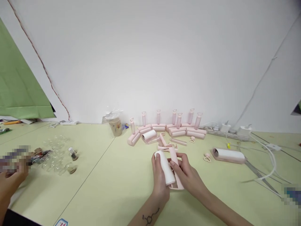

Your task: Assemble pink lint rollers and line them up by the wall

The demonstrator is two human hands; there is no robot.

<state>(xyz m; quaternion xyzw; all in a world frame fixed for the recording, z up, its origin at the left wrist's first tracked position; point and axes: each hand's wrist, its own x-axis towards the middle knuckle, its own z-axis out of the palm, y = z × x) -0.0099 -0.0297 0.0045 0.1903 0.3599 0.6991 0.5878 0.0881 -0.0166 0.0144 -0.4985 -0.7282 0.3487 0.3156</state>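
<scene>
1. Fingers on the left hand [160, 175] curl round a white roll [166, 169], with the thumb laid along its upper part. The roll is tilted, top end leaning to the left, just above the table [113, 194].
2. The right hand [188, 172] pinches a pale pink casing [173, 154] between thumb and fingers, right up beside the roll. Can't tell whether the roll is seated in it, and some fingertips are hidden behind.
3. Just past the hands there's a little pile of loose pink parts [162, 147].
4. Behind that, a curved row of pink rollers [178, 133] sits near the wall [150, 56], most with see-through handles [174, 118] standing upright. One shorter white roll in a pink shell [149, 135] lies among them.
5. Off to the right: a pink-and-white roller [229, 156] on its side, a small looped piece [207, 158] beside it, and a power strip [231, 135] with cables farther back.
6. To the left, a plastic-wrapped cup [116, 126] stands near the wall. Further over, a co-worker's hand [16, 171] is by some clear glass pieces [53, 153]; it's blurry, so no telling what its fingers are doing.
</scene>
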